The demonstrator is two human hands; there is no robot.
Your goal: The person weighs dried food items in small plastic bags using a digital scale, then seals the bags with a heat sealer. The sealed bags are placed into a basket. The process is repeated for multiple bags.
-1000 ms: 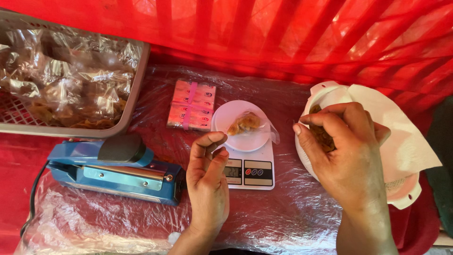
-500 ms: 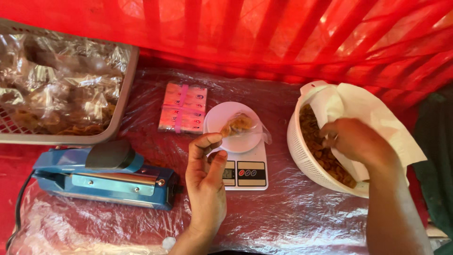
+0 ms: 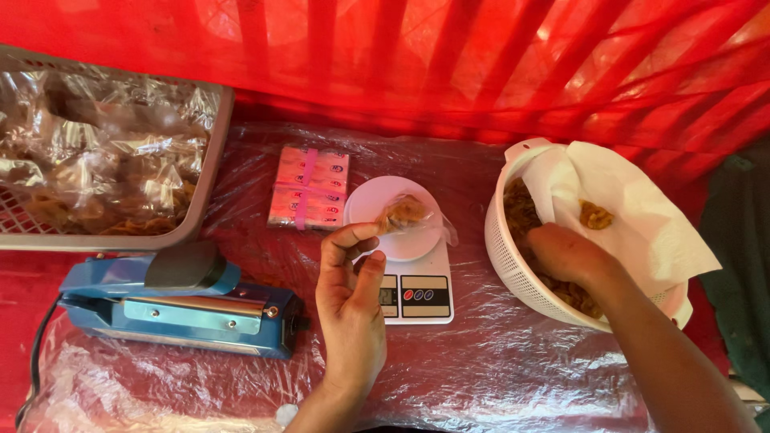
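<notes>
Scale watch | small clear plastic bag of brown snack [image 3: 403,213] sits on white digital kitchen scale [image 3: 407,273] | left hand [image 3: 350,309] pinches its edge | right hand [image 3: 566,254], right of scale, is buried in white perforated colander [image 3: 501,248]; I can't tell its grip | risk, I judge: left tug tips bag off.

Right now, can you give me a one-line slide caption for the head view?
Left hand steadies a small snack bag on the kitchen scale while right hand dips into the white colander.
</notes>
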